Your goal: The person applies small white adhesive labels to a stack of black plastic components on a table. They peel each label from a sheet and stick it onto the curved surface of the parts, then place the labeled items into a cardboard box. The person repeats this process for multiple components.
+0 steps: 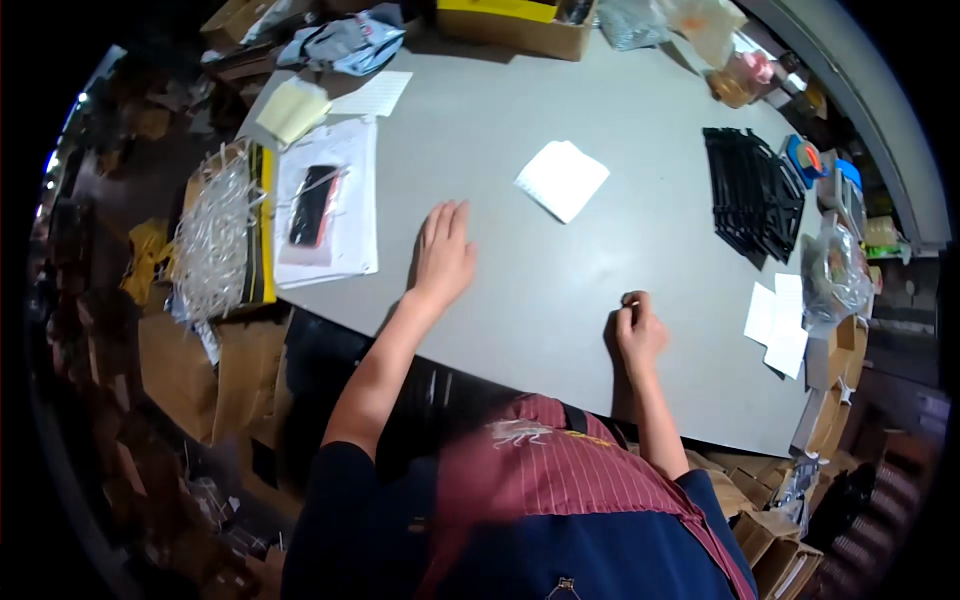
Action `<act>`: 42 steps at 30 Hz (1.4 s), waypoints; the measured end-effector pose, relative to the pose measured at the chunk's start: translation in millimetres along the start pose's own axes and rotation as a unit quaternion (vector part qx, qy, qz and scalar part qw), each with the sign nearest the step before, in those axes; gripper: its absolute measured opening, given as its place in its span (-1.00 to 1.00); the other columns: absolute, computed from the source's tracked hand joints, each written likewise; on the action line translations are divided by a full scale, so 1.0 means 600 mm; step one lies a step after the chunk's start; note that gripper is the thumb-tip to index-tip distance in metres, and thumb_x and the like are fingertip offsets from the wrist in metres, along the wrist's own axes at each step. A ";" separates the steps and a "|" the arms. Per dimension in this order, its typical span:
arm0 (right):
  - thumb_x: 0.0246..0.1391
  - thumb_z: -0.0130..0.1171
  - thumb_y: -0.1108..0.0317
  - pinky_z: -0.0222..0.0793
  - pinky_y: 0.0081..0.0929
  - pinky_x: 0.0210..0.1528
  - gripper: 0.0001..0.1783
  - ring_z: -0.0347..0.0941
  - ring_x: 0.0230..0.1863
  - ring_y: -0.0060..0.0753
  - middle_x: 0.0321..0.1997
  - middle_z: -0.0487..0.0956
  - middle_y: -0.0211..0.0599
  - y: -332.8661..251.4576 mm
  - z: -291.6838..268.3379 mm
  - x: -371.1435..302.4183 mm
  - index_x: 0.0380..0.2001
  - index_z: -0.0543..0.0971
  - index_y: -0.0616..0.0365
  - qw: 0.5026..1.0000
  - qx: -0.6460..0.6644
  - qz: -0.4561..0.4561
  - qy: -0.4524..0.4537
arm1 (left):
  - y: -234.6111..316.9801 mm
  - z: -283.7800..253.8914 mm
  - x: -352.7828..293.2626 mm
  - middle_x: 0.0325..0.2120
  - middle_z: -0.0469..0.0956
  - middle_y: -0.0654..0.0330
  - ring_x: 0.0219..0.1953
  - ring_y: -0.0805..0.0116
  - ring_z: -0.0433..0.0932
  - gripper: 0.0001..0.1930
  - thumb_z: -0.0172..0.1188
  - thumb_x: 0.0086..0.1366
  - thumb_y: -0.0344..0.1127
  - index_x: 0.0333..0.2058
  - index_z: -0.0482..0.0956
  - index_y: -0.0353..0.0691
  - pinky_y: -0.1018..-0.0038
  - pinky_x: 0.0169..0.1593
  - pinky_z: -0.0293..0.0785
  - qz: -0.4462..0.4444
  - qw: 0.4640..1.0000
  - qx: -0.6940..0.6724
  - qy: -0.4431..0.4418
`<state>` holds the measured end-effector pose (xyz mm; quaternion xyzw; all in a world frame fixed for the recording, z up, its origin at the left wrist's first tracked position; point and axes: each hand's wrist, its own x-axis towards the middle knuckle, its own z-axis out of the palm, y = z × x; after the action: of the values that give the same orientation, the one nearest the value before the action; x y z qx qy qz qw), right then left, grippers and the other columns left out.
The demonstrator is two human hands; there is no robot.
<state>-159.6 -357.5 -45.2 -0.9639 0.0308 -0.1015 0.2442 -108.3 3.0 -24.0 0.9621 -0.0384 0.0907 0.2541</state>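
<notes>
On the bench [480,125], the white paper stack [563,181] lies near centre, untouched. Left hand [446,262] is flat, fingers extended; right hand [641,332] curled (can't tell if it pinches anything). Black pieces [755,195] sit grouped at right. Looks early: handling both seems left.

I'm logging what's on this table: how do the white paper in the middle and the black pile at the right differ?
The white paper is pale and roughly square; the black pile is dark, with many narrow pieces. The black pile takes up more of the picture than the white paper. Both lie on the grey table.
</notes>
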 end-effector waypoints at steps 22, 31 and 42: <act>0.25 0.07 0.28 0.50 -0.08 -0.19 -0.69 0.60 -0.24 0.09 -0.20 0.66 -0.06 0.029 -0.059 0.053 0.03 0.48 0.09 0.968 0.251 0.006 0.020 | 0.108 0.197 0.187 0.47 0.05 -0.01 0.52 -0.02 -0.09 -0.23 0.11 0.39 0.13 0.38 0.22 -0.27 -0.27 0.45 -0.34 0.042 0.993 0.090 0.066; 0.02 0.26 0.25 0.09 0.22 0.34 -0.40 0.31 0.25 0.16 0.29 0.39 0.01 0.257 -0.181 0.402 0.15 0.42 0.17 0.952 -0.086 0.000 0.294 | 0.151 0.169 0.140 0.45 0.08 -0.07 0.51 -0.07 -0.06 -0.41 0.01 0.47 -0.02 0.39 0.27 -0.08 -0.27 0.46 -0.31 0.053 0.983 0.173 -0.039; -0.13 0.28 0.27 0.18 -0.04 0.29 -0.14 0.40 0.12 0.11 0.27 0.44 0.16 0.172 -0.130 0.268 0.30 0.30 0.31 0.977 -0.094 -0.064 0.179 | 0.135 0.184 0.142 0.46 -0.04 -0.25 0.53 -0.14 -0.16 -0.33 -0.01 0.48 0.04 0.43 0.17 -0.16 -0.28 0.45 -0.35 -0.033 0.984 0.175 -0.001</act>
<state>-19.7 -502.3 1.7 -0.9488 0.0214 -0.2846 0.1357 -17.4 -124.1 -62.6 0.9926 0.0093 0.0864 0.0848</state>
